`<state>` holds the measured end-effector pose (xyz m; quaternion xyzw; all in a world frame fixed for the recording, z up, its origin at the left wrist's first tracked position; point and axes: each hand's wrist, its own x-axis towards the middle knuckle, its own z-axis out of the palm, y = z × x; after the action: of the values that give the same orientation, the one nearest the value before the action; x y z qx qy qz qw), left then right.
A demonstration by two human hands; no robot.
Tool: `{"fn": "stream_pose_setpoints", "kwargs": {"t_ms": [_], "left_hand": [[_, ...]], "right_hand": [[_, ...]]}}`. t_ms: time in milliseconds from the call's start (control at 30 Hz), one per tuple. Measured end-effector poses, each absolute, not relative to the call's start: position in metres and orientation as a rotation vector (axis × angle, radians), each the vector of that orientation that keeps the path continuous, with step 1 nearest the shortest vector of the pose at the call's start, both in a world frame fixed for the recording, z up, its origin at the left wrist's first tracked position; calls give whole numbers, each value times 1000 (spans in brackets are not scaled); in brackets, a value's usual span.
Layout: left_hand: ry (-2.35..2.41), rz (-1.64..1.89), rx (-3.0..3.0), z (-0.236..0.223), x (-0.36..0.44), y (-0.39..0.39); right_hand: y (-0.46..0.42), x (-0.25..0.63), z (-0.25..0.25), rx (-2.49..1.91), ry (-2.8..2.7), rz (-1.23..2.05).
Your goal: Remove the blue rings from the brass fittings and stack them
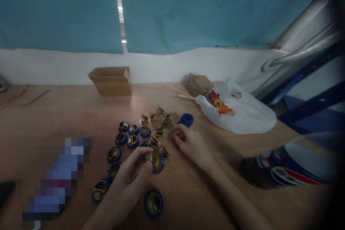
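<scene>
My left hand [132, 174] pinches a round brass fitting [156, 161] between thumb and fingers, tilted above the table, with a blue ring at its edge. My right hand [191, 145] is beside the cluster, its fingers curled together around a faint, blurred clear thing that I cannot make out. Just behind its fingertips stand stacked blue rings [186, 119]. Several brass fittings with raised crossbars lie about the hands. Those on the left, such as one fitting [114, 153], sit in blue rings; a brass fitting [144, 119] farther back shows no blue ring. Nearest me lies another ringed fitting [153, 203].
An open cardboard box [114, 87] stands by the wall, with a brown paper packet [199, 84] to its right. Thin sticks and a white plastic bag [249, 116] lie at right. A Pepsi bottle [285, 165] lies nearer me. At left is a pixelated object [55, 181].
</scene>
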<state>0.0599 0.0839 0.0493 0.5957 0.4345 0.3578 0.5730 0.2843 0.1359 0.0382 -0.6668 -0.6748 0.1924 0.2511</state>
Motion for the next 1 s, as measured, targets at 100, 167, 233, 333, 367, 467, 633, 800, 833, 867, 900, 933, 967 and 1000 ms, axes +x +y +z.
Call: {"fn": "stream_pose_setpoints", "kwargs": {"t_ms": [100,167,233,333,367,467,633,800,833,867,900,933,967,1000], "left_hand": [[1009,836,1385,48,60,82],[993,826,1385,48,60,82],[994,815,1392,49,60,82],[1008,825,1404,49,60,83],[1013,832,1407,50,60,83],[1015,832,1403,51,61,82],[1003,833,1386,50,60,81],[1037,851,1382,49,60,81],[1036,855,1382,49,60,81],[1033,857,1382,49,61,81],[1026,853,1383,49,61,81],[1021,849,1385,49,61,82],[1017,846,1386,49,61,82],[1016,843,1387,49,61,82]], "right_hand": [[136,284,37,-1808,-1825,508],[136,283,37,-1799,-1813,494],[136,283,38,-1792,-1796,479],[136,284,40,-1790,-1771,448],[136,285,41,-1791,-1769,438],[135,286,43,-1793,-1784,413],[136,287,42,-1791,-1810,364],[137,286,40,-1830,-1833,368],[137,286,40,-1840,-1835,374],[137,285,39,-1849,-1838,378],[136,284,39,-1856,-1841,380],[136,283,39,-1864,-1843,379],[136,282,39,-1873,-1843,377],[135,281,39,-1881,-1842,374]]}}
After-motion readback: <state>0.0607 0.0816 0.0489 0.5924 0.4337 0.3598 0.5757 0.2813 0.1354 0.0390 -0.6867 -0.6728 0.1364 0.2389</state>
